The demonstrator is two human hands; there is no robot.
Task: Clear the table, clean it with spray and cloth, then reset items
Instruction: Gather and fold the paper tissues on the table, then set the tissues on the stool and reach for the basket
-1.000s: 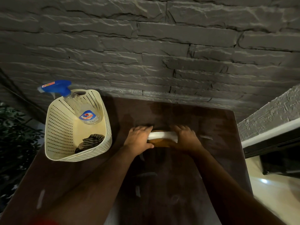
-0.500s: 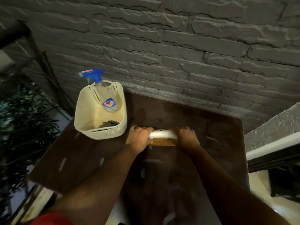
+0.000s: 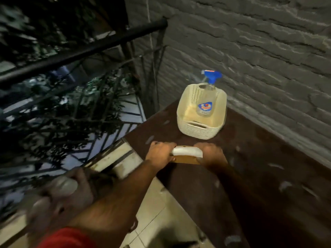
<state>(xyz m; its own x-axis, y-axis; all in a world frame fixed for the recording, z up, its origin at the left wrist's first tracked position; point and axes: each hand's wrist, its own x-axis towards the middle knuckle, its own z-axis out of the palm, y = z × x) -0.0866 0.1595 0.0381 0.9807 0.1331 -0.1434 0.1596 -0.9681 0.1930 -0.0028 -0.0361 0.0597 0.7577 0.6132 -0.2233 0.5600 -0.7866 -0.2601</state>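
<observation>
Both hands hold a small object with a white top and a brown wooden base [image 3: 186, 154] over the dark brown table [image 3: 259, 176], near its left edge. My left hand [image 3: 160, 152] grips its left end and my right hand [image 3: 209, 153] grips its right end. Behind them a cream perforated basket [image 3: 198, 129] stands on the table by the wall. A clear spray bottle [image 3: 206, 102] with a blue trigger head leans inside it. The cloth is not visible in the basket from this angle.
A grey stone wall [image 3: 259, 51] runs behind and right of the table. To the left are a black metal railing [image 3: 80, 52] and dark foliage [image 3: 44, 113]. Blurred rounded objects [image 3: 59, 192] sit low at the left, above pale floor tiles [image 3: 157, 217].
The view has swung left, bringing the railing and floor into sight. Both hands have carried the white-topped object from the table's middle toward its left edge, still held the same way.
</observation>
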